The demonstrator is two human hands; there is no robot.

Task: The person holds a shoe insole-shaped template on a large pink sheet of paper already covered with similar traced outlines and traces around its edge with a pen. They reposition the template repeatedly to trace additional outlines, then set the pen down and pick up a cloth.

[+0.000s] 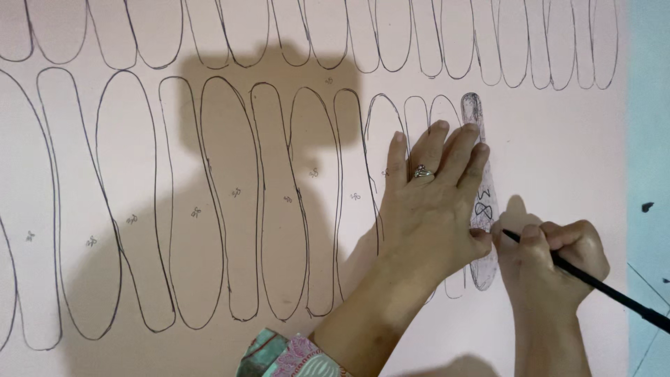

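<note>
Head view. My left hand (433, 202) lies flat, fingers spread, on a narrow grey template (481, 202), an elongated piece rounded at both ends with dark markings at its middle. It rests on a large pale pink sheet (558, 160) that covers the table, at the right end of a row of drawn outlines (230, 202) of like shape. My right hand (551, 258) is closed around a thin black pen (600, 286), its tip down beside the lower right edge of the template, close to my left thumb.

The template looks thin, light and fairly stiff, so I judge it apt to slide or pivot on the smooth sheet under sideways pressure from the pen. Flat pressure from several fingertips along its length appears the surest hold; its edges look too thin to pinch. Beyond the sheet's right edge, a pale blue surface (649, 105).
</note>
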